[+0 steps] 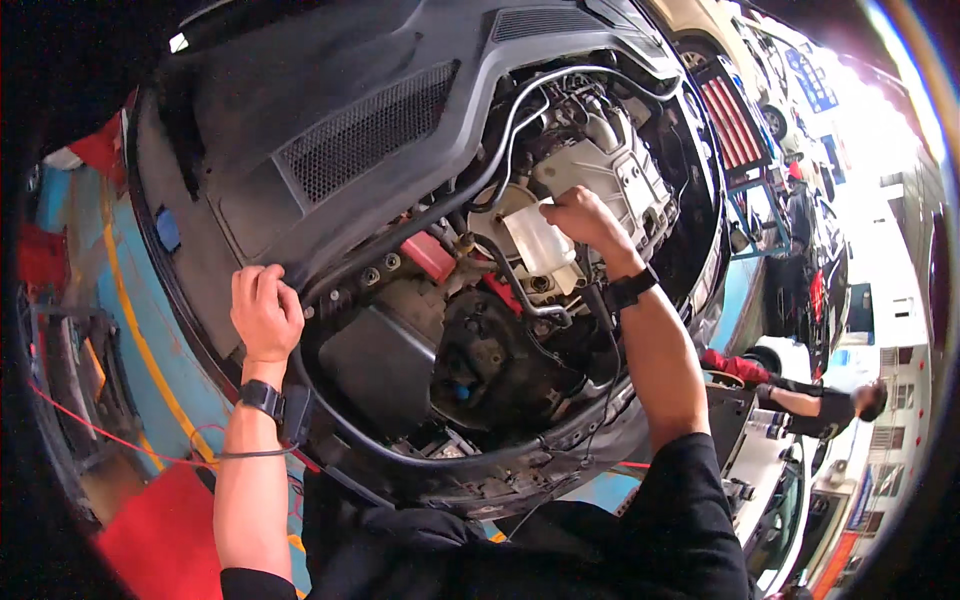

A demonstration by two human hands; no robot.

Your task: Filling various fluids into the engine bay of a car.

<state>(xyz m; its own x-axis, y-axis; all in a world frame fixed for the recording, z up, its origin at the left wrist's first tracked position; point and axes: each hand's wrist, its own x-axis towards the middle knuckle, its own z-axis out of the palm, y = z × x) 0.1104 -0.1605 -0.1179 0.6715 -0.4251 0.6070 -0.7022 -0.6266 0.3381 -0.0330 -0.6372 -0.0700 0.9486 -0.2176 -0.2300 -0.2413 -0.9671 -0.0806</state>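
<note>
My right hand (589, 225) grips the edge of a translucent white plastic container (541, 241), perhaps a cut bottle. It is tilted above the grey metal engine (577, 169), close to a dark round opening (539, 284). Curved metal pipes (517, 124) run along the engine bay nearby. At the left side of the bay is my left hand (266, 315), its fingers loosely curled. It is over the rim beside the black plastic cowl panel (367, 97). Whether it presses on the panel or holds something small is hidden. A black strapped device is on each wrist.
The car's front edge (480, 480) lies against my body. A cable (619, 360) hangs from the right wrist. A red-drawer tool cabinet (731, 112) and a person (817, 405) in dark clothing are at right. A red hose (105, 435) crosses the left side.
</note>
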